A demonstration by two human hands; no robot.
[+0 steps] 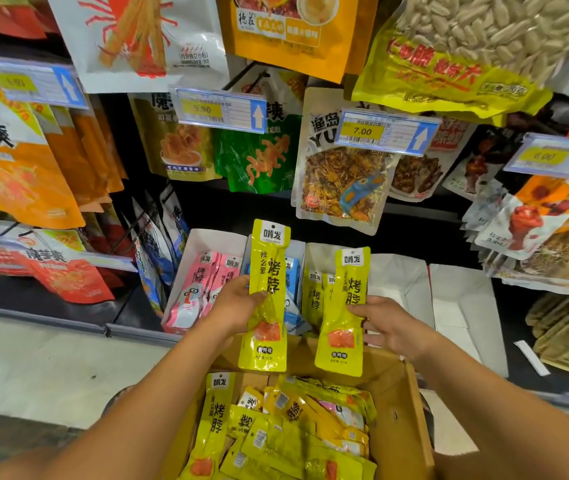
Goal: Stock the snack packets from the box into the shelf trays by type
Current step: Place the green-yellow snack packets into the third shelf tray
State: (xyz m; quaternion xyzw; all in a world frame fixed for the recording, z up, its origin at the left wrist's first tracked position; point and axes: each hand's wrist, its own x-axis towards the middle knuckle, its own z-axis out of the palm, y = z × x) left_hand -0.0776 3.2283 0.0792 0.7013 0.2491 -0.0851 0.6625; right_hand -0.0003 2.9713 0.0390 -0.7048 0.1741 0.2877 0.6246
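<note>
My left hand [233, 304] grips a long yellow snack packet [269, 265] upright above the cardboard box [397, 420]. My right hand [385, 325] pinches a second yellow packet [347, 327] by its right edge, just in front of the tray of yellow packets [314, 292]. The box below holds several more yellow packets [286, 438] and a few pink ones. To the left stand a white tray with pink packets [203, 282] and a tray with blue packets [291, 275], partly hidden behind the left packet.
Two white trays [401, 282] [463, 306] stand to the right on the bottom shelf. Hanging snack bags and price tags [385, 131] crowd the pegs above. More bags fill the shelves at left and right. Pale floor [33, 358] lies at lower left.
</note>
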